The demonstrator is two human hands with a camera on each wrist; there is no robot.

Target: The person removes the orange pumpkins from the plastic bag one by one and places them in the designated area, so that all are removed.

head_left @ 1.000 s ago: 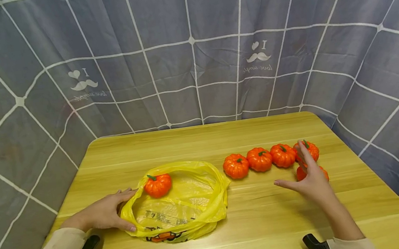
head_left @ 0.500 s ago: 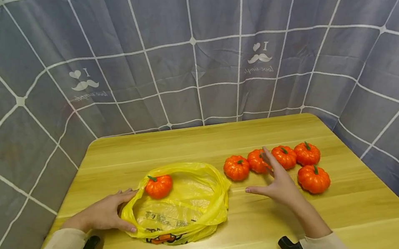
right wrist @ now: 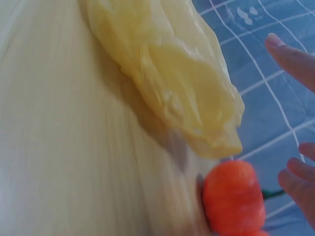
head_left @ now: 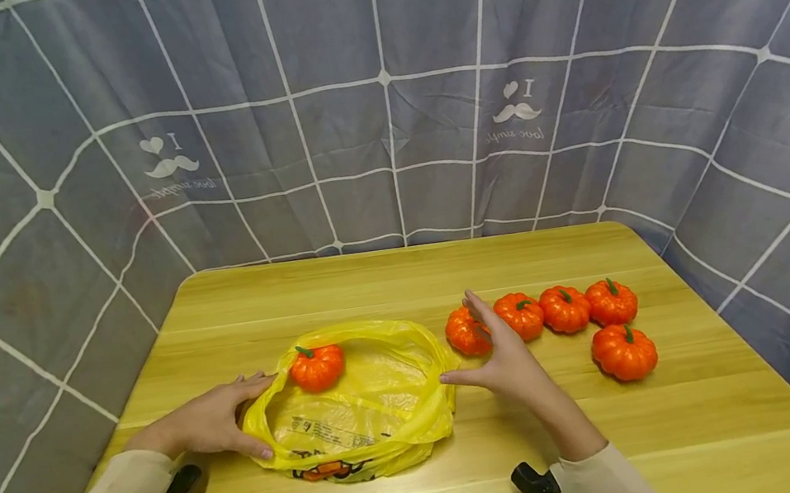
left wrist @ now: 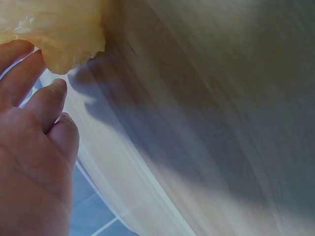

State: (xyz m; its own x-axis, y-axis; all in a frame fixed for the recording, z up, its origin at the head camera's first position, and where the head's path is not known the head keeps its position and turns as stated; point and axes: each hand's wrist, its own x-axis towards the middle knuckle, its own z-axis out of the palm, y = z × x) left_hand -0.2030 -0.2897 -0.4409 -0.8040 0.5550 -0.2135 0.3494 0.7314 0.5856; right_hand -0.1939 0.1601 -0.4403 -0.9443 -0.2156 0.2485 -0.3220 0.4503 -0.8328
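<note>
A yellow plastic bag [head_left: 429,421] lies with its mouth spread wide on the table, one small orange pumpkin [head_left: 317,369] inside at its far left. My left hand [head_left: 211,420] rests against the bag's left side, thumb near the front of the rim; its fingers look relaxed beside the plastic [left wrist: 69,42] in the left wrist view. At the bag's right rim is my right hand [head_left: 503,361], thumb and fingers spread with nothing between them. It partly covers the leftmost pumpkin [head_left: 462,333] of a row, which the right wrist view also shows below the bag [right wrist: 172,88].
Three more pumpkins continue the row rightward: one [head_left: 519,317], another [head_left: 565,310] and an end one [head_left: 612,301]. A separate pumpkin [head_left: 625,354] sits nearer me. Behind the wooden table [head_left: 399,279] hangs a grey checked curtain [head_left: 343,137].
My right hand has moved left from the pumpkins at the row's right end to the bag's right rim, staying spread. My left hand and the bag have hardly moved.
</note>
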